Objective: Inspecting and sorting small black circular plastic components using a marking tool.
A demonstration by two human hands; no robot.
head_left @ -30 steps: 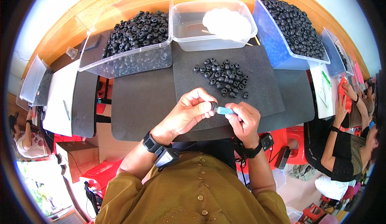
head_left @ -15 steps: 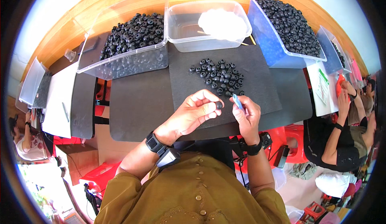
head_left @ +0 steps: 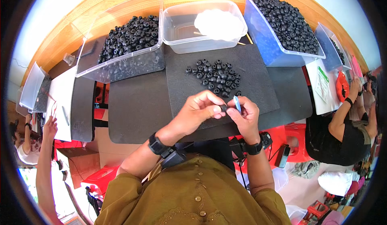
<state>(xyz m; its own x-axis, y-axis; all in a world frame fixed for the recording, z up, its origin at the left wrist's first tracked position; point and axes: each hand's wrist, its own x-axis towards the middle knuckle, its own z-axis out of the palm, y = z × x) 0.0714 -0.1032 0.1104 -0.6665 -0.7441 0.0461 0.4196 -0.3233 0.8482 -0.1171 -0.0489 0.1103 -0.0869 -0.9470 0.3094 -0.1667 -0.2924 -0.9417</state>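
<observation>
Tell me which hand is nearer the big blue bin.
Right. The right hand is on the near side of the big blue bin, slightly left; the left hand is farther left.

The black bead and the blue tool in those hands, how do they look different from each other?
Color: the black bead is dark all over, while the blue tool is light blue where it shows.
Shape: the black bead looks short and rounded; the blue tool looks long and narrow.
Place: the black bead is in the left grip, the blue tool in the right grip.
Both are partly covered by fingers.
</observation>
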